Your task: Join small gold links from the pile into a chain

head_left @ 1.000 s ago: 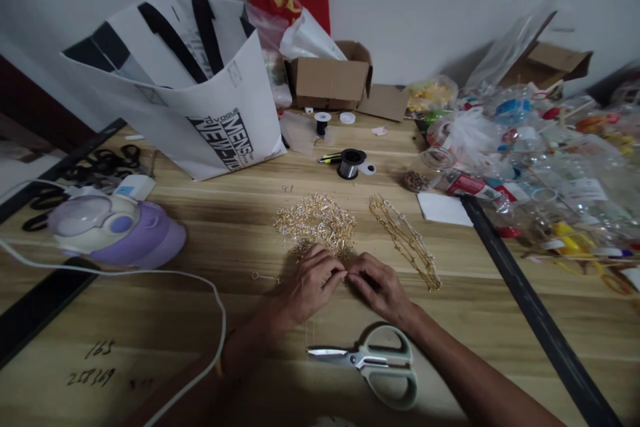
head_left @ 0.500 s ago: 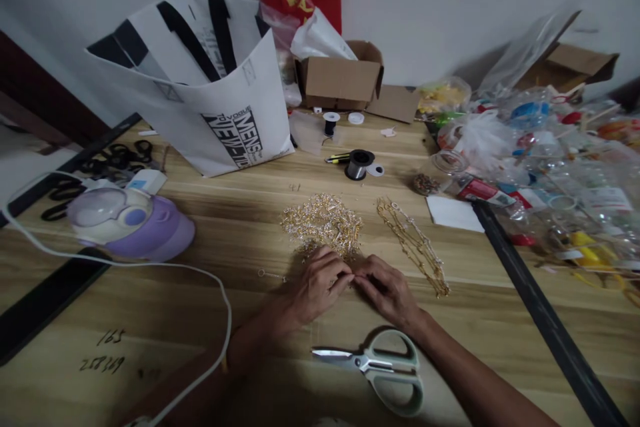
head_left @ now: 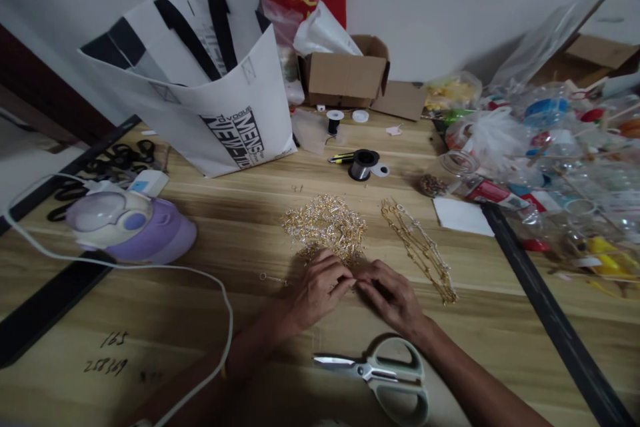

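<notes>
My left hand (head_left: 323,285) and my right hand (head_left: 391,295) meet fingertip to fingertip over the wooden table, each closed in a pinch. Whatever lies between the fingertips is too small to make out. Just beyond them spreads a heap of tiny gold and silver beads (head_left: 327,223), its near edge partly hidden by my left hand. To the right of my right hand lie several beaded chains (head_left: 420,250) in gold and silver. A short piece of chain with a ring (head_left: 274,279) rests left of my left hand. Grey-green-handled scissors (head_left: 375,373) lie nearer to me, blades pointing left.
A spool of wire (head_left: 363,165) and a smaller black spool (head_left: 333,123) stand behind the heap. At left are a purple and cream device (head_left: 135,227), a white cable (head_left: 223,293) and a large white bag (head_left: 215,100). Plastic bags and containers (head_left: 555,153) crowd the right side.
The camera view has shifted slightly, so most things sit a little further right. Both hands keep their pinch at nearly the same spot by the heap.
</notes>
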Demonstrator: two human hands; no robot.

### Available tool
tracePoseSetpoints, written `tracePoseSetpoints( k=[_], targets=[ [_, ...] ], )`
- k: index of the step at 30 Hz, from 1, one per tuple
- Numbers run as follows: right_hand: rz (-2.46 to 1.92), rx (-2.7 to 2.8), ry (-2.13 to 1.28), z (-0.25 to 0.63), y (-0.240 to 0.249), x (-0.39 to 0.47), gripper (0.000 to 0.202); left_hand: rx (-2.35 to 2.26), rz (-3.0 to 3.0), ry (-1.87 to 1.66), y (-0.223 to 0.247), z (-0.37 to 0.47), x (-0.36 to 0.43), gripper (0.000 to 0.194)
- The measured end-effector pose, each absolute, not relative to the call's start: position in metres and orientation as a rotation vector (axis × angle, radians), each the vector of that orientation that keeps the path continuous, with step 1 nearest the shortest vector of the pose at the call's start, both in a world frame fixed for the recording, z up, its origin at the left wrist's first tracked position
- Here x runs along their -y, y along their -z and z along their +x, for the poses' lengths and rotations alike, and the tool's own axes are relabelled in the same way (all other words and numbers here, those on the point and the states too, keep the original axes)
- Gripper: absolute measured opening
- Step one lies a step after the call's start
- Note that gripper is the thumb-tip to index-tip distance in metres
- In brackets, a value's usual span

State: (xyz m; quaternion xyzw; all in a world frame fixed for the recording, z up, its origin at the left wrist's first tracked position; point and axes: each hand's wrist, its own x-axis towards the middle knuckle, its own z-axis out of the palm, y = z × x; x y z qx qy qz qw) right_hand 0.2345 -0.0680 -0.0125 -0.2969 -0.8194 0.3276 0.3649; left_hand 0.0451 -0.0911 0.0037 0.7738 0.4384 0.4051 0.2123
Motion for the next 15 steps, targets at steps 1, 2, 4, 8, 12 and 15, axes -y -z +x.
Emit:
tracePoseSetpoints(
  k=[1,2,4,8,12,15],
  targets=[
    [-0.764,2.104,-0.845,0.2345,0.0125,0.0679,0.008,-1.216,2.148,-1.125,-0.0038,0.0447,0.0907,0.012],
    [-0.765,2.105,-0.845,0.2346,0.0125,0.0678,0.008,-1.215,2.147,-1.123,-0.0040,0.0445,0.0904,0.012],
    [-0.770,2.112,-0.837,0.2347,0.0121,0.0678,0.009,-1.212,2.150,-1.106,-0.0046,0.0442,0.0900,0.012],
    [-0.769,2.116,-0.837,0.2343,0.0103,0.0683,0.010,-1.210,2.158,-1.072,-0.0064,0.0439,0.0901,0.013],
    [-0.764,2.105,-0.836,0.2332,0.0088,0.0691,0.009,-1.196,2.153,-1.108,-0.0064,0.0437,0.0904,0.014],
    [-0.767,2.103,-0.848,0.2330,0.0094,0.0692,0.009,-1.186,2.151,-1.114,-0.0049,0.0436,0.0905,0.014]
  ],
)
